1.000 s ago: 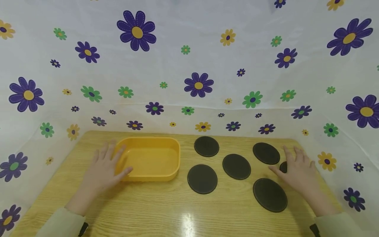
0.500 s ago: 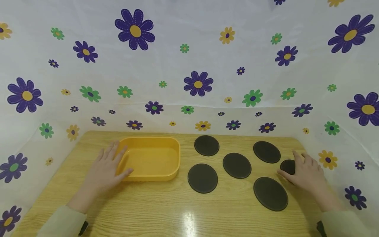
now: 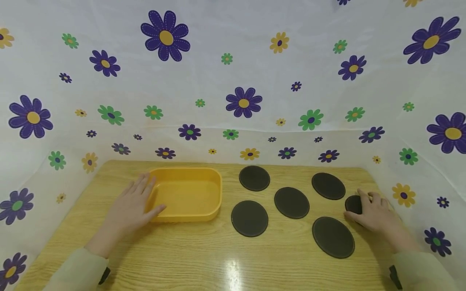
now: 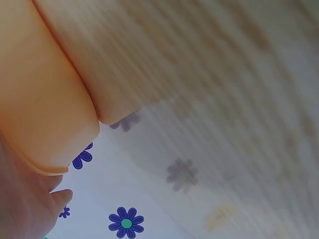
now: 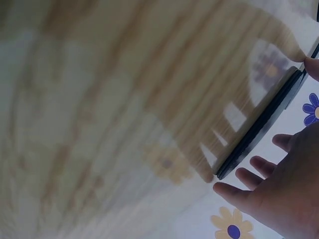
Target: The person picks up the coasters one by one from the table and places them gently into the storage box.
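Observation:
My left hand [image 3: 129, 208] rests along the left end of a yellow plastic tray [image 3: 183, 196], its fingers rather straight and the thumb by the front left corner. In the left wrist view the fingers lie against the tray's edge. At the right, my right hand [image 3: 376, 212] reaches around a small black disc [image 3: 353, 205], partly hidden by the hand. The right wrist view shows that disc [image 5: 261, 124] edge-on and dark, with bent fingertips [image 5: 227, 191] slightly apart from it and the thumb close to its other end.
Several larger flat black round coasters lie apart on the wooden table [image 3: 182, 258], among them one at the front right [image 3: 333, 237] near my right hand and one right of the tray [image 3: 249, 218]. A white flower-printed cloth [image 3: 204, 81] surrounds the table's back and sides.
My right hand has moved right and settled around the small disc, uncovering more of it. My left hand has shifted slightly right against the tray. The coasters and tray stay in place.

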`<state>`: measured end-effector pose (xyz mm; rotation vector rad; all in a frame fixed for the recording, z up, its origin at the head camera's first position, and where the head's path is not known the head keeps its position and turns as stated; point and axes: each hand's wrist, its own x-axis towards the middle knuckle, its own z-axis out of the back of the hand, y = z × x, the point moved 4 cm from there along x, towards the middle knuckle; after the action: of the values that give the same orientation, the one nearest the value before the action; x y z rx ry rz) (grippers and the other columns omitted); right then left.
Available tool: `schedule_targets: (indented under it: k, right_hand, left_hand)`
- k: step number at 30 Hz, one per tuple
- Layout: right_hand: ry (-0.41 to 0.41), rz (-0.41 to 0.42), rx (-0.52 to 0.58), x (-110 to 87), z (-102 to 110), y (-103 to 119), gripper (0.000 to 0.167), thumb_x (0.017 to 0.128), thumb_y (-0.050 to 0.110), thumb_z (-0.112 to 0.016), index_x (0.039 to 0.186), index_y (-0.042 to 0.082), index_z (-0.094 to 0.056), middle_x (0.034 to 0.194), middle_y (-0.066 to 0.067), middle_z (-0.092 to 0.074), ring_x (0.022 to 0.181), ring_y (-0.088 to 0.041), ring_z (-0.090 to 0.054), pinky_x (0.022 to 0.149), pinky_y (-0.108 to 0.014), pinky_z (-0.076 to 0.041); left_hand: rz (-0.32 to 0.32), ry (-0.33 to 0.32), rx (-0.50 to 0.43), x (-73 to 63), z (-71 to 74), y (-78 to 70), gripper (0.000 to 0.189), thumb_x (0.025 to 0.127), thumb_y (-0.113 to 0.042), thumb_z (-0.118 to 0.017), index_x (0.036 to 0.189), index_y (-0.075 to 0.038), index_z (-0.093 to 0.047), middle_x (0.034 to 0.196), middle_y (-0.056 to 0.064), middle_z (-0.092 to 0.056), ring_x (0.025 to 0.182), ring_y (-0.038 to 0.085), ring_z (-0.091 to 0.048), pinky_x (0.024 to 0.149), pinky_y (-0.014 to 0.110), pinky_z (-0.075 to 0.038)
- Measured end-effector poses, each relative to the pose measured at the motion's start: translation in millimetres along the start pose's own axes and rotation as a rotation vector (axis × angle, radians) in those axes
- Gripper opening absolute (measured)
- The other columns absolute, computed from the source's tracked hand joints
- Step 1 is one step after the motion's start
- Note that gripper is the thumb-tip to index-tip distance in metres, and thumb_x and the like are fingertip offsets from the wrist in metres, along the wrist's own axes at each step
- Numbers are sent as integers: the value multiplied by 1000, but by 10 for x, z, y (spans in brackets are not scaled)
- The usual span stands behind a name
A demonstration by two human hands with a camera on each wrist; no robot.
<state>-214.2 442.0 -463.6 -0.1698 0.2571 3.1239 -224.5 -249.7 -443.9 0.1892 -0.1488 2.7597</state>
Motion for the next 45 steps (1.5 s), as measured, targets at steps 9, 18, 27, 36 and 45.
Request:
schedule_targets:
  k: [9, 18, 27, 36, 45]
  right_hand:
    - [35, -17, -13, 15, -20, -44, 95, 98, 56, -62, 152, -14, -30, 137, -55, -31, 122, -77, -34, 90, -83, -44]
    - [-4, -2, -54, 14, 23, -7, 94, 93, 56, -68, 147, -16, -40, 127, -53, -41, 114, -70, -42, 89, -76, -45]
    - [-3, -44, -36, 22, 53, -2, 95, 89, 62, -72, 142, -11, -43, 124, -54, -39, 113, -68, -41, 82, -76, -48]
    - [13, -49, -26, 18, 61, -14, 95, 89, 65, -71, 144, -7, -41, 127, -53, -36, 116, -69, -39, 76, -77, -51]
    - [-15, -2, -64, 48, 202, 197, 91, 90, 58, -72, 146, -7, -43, 122, -49, -44, 113, -64, -43, 72, -69, -53]
  left_hand:
    - [21, 30, -13, 28, -33, 6, 100, 102, -64, -55, 162, 11, -28, 172, 31, -25, 160, 50, -25, 131, 63, -27]
    - [47, 34, -32, 27, -43, 12, 104, 103, -64, -54, 161, 16, -23, 171, 35, -20, 160, 53, -23, 130, 64, -27]
    - [42, 30, -57, 21, -67, 26, 104, 103, -64, -53, 162, 16, -21, 172, 35, -17, 160, 53, -21, 130, 63, -27]
    - [40, 23, -90, 15, -81, 31, 103, 104, -63, -53, 162, 16, -19, 173, 35, -14, 161, 53, -18, 131, 63, -25]
    - [41, 28, -101, 11, -70, 22, 104, 104, -63, -53, 162, 16, -18, 173, 34, -13, 161, 53, -17, 132, 63, -23]
